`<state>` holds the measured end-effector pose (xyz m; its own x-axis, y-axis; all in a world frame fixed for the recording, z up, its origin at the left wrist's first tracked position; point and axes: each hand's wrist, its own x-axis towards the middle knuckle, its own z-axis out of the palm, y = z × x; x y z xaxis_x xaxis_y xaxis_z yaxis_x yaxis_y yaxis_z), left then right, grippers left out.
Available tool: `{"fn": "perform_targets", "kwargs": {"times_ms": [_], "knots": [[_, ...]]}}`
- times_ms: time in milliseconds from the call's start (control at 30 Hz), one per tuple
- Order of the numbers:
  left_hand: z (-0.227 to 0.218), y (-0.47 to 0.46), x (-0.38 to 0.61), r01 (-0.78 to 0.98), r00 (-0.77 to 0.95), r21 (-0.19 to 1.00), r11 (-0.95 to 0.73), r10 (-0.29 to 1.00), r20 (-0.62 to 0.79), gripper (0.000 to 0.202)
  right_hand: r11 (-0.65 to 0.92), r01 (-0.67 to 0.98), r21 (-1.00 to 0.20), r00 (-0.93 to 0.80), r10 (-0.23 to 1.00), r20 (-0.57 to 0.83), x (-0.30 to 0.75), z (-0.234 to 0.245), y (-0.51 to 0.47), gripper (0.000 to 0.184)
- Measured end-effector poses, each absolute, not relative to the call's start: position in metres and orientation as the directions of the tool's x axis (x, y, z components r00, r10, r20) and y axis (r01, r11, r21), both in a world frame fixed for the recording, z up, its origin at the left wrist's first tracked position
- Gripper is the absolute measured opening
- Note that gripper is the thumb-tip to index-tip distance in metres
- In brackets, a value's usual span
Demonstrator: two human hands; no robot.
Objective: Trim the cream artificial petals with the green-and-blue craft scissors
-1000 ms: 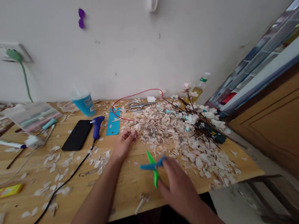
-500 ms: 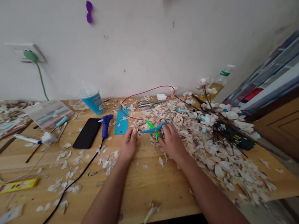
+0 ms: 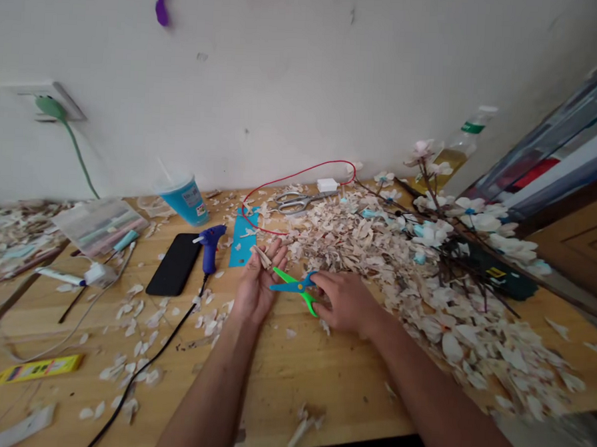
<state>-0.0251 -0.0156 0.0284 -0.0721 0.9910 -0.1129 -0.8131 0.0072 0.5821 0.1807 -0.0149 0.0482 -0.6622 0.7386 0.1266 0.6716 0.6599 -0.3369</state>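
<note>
My left hand [image 3: 256, 289] is raised over the wooden table [image 3: 280, 376], palm up, pinching a small pale shell piece [image 3: 261, 255] at its fingertips. My right hand [image 3: 347, 302] grips green and blue scissors [image 3: 295, 287], whose blades are parted and point left toward my left palm. Just behind both hands lies a big heap of pale shell scraps [image 3: 347, 243].
Left of my hands lie a blue glue gun [image 3: 210, 244] with a black cord, a black phone [image 3: 174, 272], a blue card [image 3: 243, 243] and a blue cup [image 3: 186, 199]. Metal scissors [image 3: 300, 200] and a red wire [image 3: 301, 175] sit at the back. Flower branches [image 3: 458, 232] fill the right.
My left hand has lifted off the table and turned palm up with a shell piece. My right hand has pulled the scissors back from the heap toward my left hand.
</note>
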Motion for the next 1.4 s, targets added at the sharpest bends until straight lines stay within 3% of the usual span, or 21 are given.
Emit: {"fn": "perform_targets", "kwargs": {"times_ms": [367, 833, 1000, 1167, 1400], "knots": [[0.025, -0.014, -0.016, -0.79, -0.08, 0.612, 0.037, 0.984, -0.162, 0.019, 0.596, 0.739, -0.314, -0.606, 0.792, 0.077, 0.177, 0.052, -0.018, 0.019], [0.026, -0.014, -0.015, -0.737, -0.059, 0.676, 0.009, 0.995, -0.077, 0.026, 0.586, 0.744, -0.323, -0.597, 0.799, 0.075, 0.176, 0.052, -0.02, 0.018], [0.027, -0.019, -0.008, -0.714, 0.01, 0.698, 0.054, 0.998, -0.067, 0.029, 0.546, 0.714, -0.439, -0.587, 0.808, 0.05, 0.177, 0.053, -0.02, 0.021], [0.028, -0.025, 0.0, -0.686, 0.086, 0.717, 0.12, 0.993, -0.084, 0.028, 0.418, 0.605, -0.678, -0.584, 0.811, -0.021, 0.177, 0.052, -0.019, 0.024], [0.033, -0.028, -0.002, -0.662, 0.097, 0.738, 0.13, 0.991, -0.088, 0.031, 0.089, 0.233, -0.969, -0.685, 0.721, -0.098, 0.175, 0.04, -0.017, 0.028]]}}
